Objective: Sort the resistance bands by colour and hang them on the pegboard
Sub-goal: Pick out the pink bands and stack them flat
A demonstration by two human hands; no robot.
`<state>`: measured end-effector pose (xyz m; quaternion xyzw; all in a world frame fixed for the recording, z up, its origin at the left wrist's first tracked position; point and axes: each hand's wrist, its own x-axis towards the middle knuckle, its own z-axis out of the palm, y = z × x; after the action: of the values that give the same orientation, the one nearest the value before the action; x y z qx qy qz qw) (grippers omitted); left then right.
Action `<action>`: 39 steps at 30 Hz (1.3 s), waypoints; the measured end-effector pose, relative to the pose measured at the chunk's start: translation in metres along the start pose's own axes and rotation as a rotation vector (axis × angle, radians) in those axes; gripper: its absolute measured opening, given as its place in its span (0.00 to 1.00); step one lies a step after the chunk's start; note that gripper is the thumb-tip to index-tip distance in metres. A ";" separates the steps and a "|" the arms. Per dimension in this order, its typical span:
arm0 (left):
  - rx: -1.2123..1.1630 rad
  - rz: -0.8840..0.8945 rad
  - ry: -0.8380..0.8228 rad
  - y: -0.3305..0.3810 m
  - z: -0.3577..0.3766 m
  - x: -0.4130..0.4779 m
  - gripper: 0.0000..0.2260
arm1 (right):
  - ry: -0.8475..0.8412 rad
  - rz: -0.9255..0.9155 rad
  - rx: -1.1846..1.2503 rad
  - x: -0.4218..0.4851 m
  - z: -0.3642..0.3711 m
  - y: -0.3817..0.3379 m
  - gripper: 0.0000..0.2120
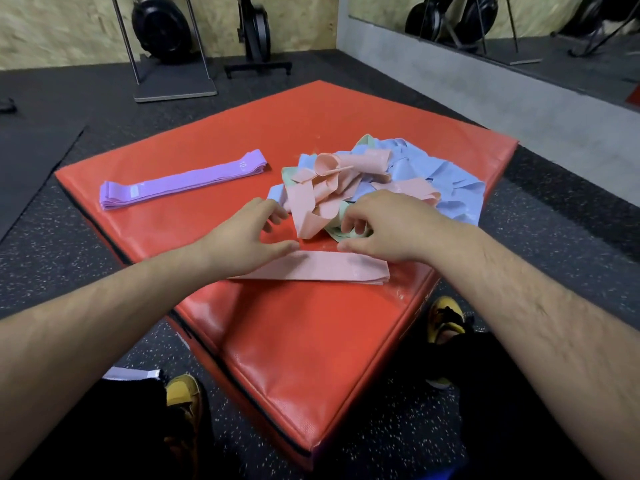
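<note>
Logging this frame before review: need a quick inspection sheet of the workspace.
Surface: red padded box on speckled gym floor; vinyl top worn and scuffed.
Job's things: purple bands stacked flat at left; pink stack flat near the front edge; mixed pile of pink, blue and green bands unsorted.
Clutter: nothing seen.
Hands: left hand resting on the pink stack, fingers loose; right hand fingering a green band at the pile's edge, grip unclear.
Cables: nothing seen.
Surroundings: exercise machines by the far wall, mirror at right; no pegboard in view.
</note>
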<state>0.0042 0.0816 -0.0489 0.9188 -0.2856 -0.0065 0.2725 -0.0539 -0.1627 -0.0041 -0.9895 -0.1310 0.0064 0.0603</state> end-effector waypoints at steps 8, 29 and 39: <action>0.017 -0.086 0.037 0.029 0.023 0.035 0.12 | 0.014 0.028 0.162 0.028 -0.011 -0.002 0.09; -0.628 -0.130 0.272 0.026 -0.098 -0.001 0.09 | 0.200 -0.196 0.571 0.069 -0.010 -0.030 0.13; -0.911 -0.155 0.318 0.006 -0.133 -0.024 0.07 | 0.191 -0.214 0.722 0.054 -0.027 -0.032 0.12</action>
<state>0.0028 0.1564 0.0640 0.7143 -0.1395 -0.0108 0.6857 -0.0094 -0.1216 0.0262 -0.8816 -0.2168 -0.0463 0.4167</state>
